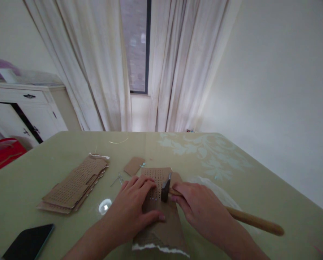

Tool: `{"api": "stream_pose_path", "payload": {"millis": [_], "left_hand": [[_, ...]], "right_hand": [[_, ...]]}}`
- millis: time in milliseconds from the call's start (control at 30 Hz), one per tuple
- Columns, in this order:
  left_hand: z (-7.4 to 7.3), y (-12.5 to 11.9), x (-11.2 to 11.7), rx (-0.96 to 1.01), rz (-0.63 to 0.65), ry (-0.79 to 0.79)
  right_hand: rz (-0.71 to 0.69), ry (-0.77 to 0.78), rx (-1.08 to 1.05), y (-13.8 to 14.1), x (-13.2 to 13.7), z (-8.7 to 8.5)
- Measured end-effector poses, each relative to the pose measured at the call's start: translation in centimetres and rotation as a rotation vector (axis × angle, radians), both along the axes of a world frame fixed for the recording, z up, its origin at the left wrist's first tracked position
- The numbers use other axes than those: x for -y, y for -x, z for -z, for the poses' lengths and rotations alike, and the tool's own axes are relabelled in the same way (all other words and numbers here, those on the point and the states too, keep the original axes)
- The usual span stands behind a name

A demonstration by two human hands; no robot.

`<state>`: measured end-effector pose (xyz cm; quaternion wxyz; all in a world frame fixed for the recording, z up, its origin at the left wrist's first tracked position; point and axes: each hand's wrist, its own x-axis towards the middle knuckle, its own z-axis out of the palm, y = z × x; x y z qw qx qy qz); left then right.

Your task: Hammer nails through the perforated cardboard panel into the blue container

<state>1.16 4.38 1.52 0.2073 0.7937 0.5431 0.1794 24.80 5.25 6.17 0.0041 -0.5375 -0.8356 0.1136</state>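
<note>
My right hand is closed round the wooden handle of a hammer, gripping it close to the head. The handle's far end sticks out past my wrist to the right. The hammer head is over a strip of brown cardboard punched with rows of small holes; whether it touches the cardboard I cannot tell. My left hand lies on the left side of this strip, thumb and fingers spread apart. A few small shiny dots show in the hole rows between thumb and forefinger. The strip's near edge is torn and white.
To the left lies a stack of perforated cardboard strips. Several thin nails and a small cardboard piece lie beyond my left hand. A dark phone rests at the near left of the table. Clear plastic sits behind my right hand.
</note>
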Motion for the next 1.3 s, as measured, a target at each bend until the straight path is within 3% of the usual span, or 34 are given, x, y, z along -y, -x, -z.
{"api": "stream_pose_path", "payload": {"millis": [67, 167, 267, 367, 500, 700, 867, 1000, 1167, 1300], "left_hand": [[-0.3, 1.2, -0.8, -0.015, -0.011, 0.004], [0.0, 4.5, -2.8, -0.098, -0.169, 0.007], [1.9, 8.3, -5.0, -0.225, -0.342, 0.009], [4.4, 10.7, -6.3, -0.331, -0.407, 0.058], [6.6, 11.5, -6.9, -0.424, -0.420, 0.083], [7.2, 11.5, -6.7, -0.530, -0.404, 0.099], [6.7, 11.5, -6.0, -0.536, -0.411, 0.068], [4.6, 10.4, -5.6, -0.381, -0.371, -0.019], [1.2, 5.4, -3.8, -0.021, -0.221, -0.117], [0.5, 1.0, -1.4, 0.184, -0.123, -0.103]], "right_hand": [[0.003, -0.001, -0.007, 0.0, -0.1, 0.1], [0.006, 0.007, -0.003, 0.2, -0.2, 0.1], [0.008, 0.016, 0.010, 0.4, -0.1, -0.1], [0.015, 0.022, 0.005, 0.4, -0.2, -0.2], [0.017, 0.002, -0.009, 0.3, -0.2, -0.1], [-0.004, -0.035, 0.031, 0.1, -0.1, -0.4], [0.009, -0.021, 0.033, -0.1, 0.0, -0.7], [0.001, 0.021, 0.018, 0.1, 0.1, -0.7], [-0.011, 0.011, -0.007, 0.1, -0.1, -0.6], [-0.013, -0.003, 0.000, 0.1, -0.2, -0.5]]}}
